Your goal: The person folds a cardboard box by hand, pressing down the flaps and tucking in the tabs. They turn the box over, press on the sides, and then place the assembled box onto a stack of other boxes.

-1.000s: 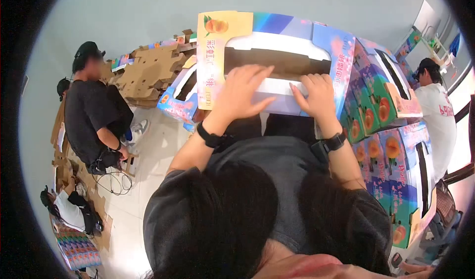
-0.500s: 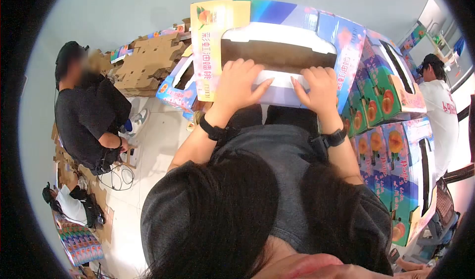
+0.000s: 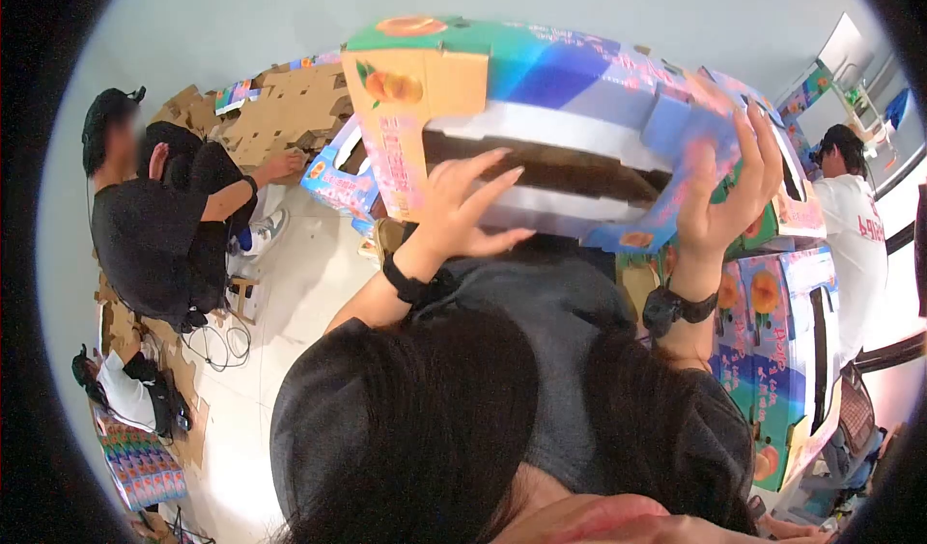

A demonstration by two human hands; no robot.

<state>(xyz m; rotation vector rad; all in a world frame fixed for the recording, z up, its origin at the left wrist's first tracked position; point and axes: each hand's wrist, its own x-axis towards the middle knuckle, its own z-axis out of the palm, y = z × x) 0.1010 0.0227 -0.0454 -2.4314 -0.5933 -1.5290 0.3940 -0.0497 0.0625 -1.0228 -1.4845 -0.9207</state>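
Note:
A colourful fruit-print cardboard box point(image 3: 570, 71) with a long slot in its top is in front of my body, tilted. My left hand point(image 3: 468, 201) lies at the slot's near left edge, its fingers spread. At the box's right end, my right hand point(image 3: 734, 177) is raised with its fingers apart, the palm side near the end flap, partly smeared by motion. Whether its fingertips touch the box cannot be made out.
Stacked printed boxes point(image 3: 772, 351) stand at my right, and another box point(image 3: 343, 172) at the left. Flattened cardboard point(image 3: 290, 110) lies beyond. A person in black point(image 3: 154, 225) sits left; others are at lower left and far right.
The box has tilted, showing more of its far green side. My right hand has moved right, off the near edge to the right end. My left hand's fingers have spread. The seated person's arm now reaches out.

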